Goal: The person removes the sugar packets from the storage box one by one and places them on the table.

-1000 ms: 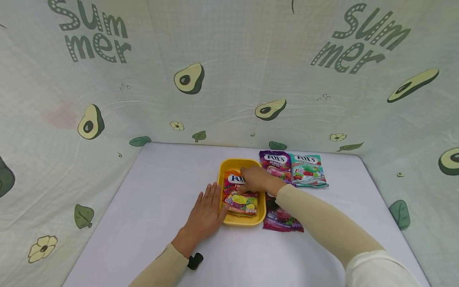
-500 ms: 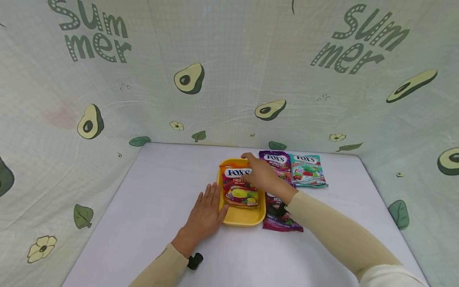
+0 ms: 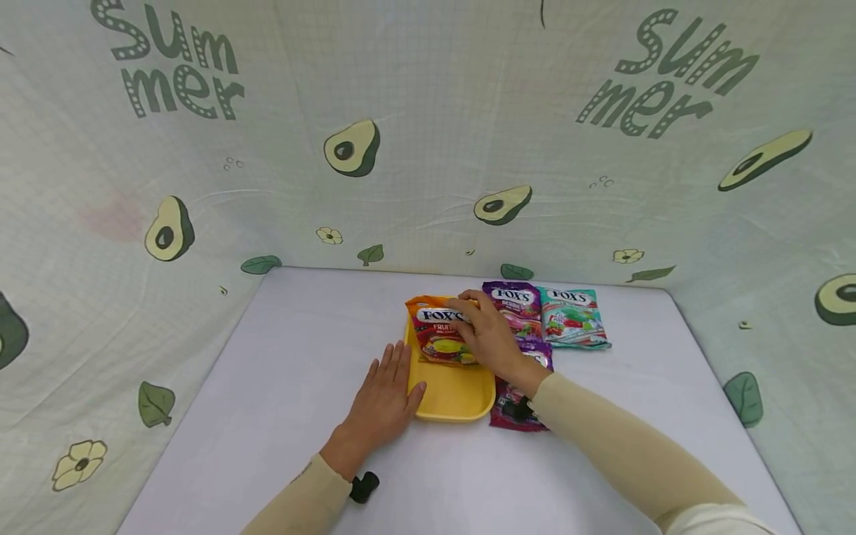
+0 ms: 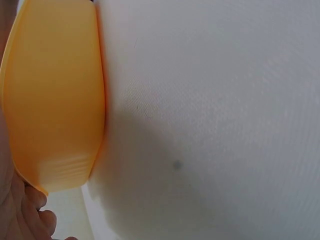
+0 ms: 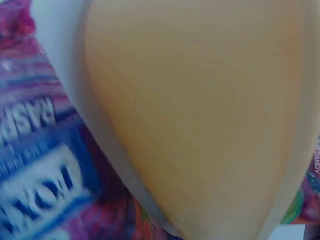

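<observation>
In the head view, my right hand (image 3: 496, 343) grips the upper right of an orange-red FOX'S candy bag (image 3: 438, 343). The bag is tilted up over the far half of a yellow tray (image 3: 455, 397), whose bare floor shows at the near end. My left hand (image 3: 380, 405) lies along the tray's left rim, fingers straight. In the left wrist view, the tray's outer wall (image 4: 55, 95) rises beside the curled-looking fingertips (image 4: 30, 212). The tray wall (image 5: 200, 110) fills the blurred right wrist view, with part of the candy bag (image 5: 313, 185) at the right edge.
Right of the tray lie a purple FOX'S berries bag (image 3: 524, 316), a teal FOX'S bag (image 3: 575, 321) and a dark red-purple bag (image 3: 506, 422) partly under my right wrist. White cloth (image 3: 321, 319) covers the table; a printed curtain (image 3: 428, 148) stands behind.
The orange-red candy bag has gone from lying in the tray to tilted up at its far end, my right hand lifting it. The left hand stays at the rim.
</observation>
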`<act>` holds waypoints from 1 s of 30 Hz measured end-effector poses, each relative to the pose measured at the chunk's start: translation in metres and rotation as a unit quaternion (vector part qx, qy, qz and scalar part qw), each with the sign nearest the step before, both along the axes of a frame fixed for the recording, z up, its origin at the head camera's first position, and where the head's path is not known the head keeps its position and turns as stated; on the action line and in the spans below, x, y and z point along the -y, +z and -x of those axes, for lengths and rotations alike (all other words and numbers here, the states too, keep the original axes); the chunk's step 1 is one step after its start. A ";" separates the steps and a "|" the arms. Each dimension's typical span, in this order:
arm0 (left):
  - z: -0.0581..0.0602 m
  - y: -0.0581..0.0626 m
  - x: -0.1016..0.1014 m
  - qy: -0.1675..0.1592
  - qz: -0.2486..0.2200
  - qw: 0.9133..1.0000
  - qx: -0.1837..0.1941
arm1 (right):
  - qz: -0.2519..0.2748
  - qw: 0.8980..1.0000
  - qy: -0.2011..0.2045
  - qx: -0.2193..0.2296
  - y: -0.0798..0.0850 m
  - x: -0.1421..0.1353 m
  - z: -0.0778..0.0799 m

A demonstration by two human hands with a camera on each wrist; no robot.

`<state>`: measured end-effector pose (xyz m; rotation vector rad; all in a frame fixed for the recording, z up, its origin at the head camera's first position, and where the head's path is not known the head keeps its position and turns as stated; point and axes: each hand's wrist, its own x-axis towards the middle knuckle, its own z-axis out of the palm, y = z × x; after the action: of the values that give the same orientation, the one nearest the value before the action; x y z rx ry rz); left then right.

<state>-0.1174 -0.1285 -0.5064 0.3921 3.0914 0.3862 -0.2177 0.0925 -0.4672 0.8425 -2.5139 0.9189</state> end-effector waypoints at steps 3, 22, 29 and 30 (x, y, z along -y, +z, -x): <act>0.000 0.000 0.000 -0.001 0.000 1.000 0.001 | 0.009 0.999 0.012 0.036 -0.002 -0.001 -0.002; 0.000 -0.001 -0.001 0.013 0.004 1.000 0.020 | -0.082 0.973 0.017 0.216 -0.013 -0.001 -0.013; -0.001 -0.003 -0.002 0.018 0.005 0.999 0.027 | -0.032 0.973 -0.035 0.224 -0.013 -0.001 -0.013; 0.000 -0.003 -0.002 0.018 0.005 0.999 0.028 | -0.026 0.974 -0.039 0.222 -0.013 -0.002 -0.013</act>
<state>-0.1169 -0.1267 -0.5092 0.3207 3.0477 0.3769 -0.2046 0.0941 -0.4801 0.5969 -2.9354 1.1207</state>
